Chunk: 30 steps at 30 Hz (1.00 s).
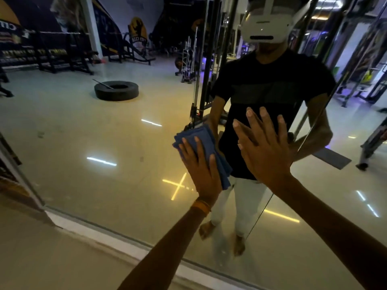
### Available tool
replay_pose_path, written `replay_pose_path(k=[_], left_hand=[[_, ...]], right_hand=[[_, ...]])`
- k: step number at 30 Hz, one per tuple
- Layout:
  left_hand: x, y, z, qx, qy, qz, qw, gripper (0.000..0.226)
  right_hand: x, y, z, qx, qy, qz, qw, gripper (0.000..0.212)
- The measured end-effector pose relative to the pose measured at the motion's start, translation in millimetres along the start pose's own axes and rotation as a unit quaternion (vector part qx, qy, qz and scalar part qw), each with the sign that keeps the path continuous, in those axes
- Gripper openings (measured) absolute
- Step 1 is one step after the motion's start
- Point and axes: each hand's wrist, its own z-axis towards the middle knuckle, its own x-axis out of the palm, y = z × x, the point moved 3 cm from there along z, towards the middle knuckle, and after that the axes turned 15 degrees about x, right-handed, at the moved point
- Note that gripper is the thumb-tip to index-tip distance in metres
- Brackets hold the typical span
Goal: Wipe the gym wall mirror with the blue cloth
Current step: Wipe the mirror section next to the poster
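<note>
Blue cloth (206,139): folded in layers, pressed flat to the gym wall mirror (104,132) under the left hand (201,170), whose fingers lie straight over it without curling round (orange band (202,206) at that wrist). Right hand (266,151): just beside the cloth, palm to the mirror, fingers spread wide, holding nothing. Reflected: a black tyre (116,90) lying flat, well left of both hands
</note>
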Motion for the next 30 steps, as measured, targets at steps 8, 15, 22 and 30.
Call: replay_pose_path(k=[8,15,22,30], left_hand=[[-82,106,137,-0.128,-0.170,0.012,0.977,0.094],[-25,31,59,0.082,0.051,0.050,0.994,0.069],[-97,105,195,-0.034,-0.130,0.061,0.989,0.079],[-41,46,94,0.240,0.105,0.067,0.963,0.063]], right_hand=[[-12,-14,2,0.057,0.033,0.038,0.997,0.052],[-14,-3,23,0.027,0.026,0.057,0.998,0.051],[-17,5,50,0.054,0.034,0.052,0.997,0.053],[-22,0,70,0.042,0.016,0.041,0.998,0.052]])
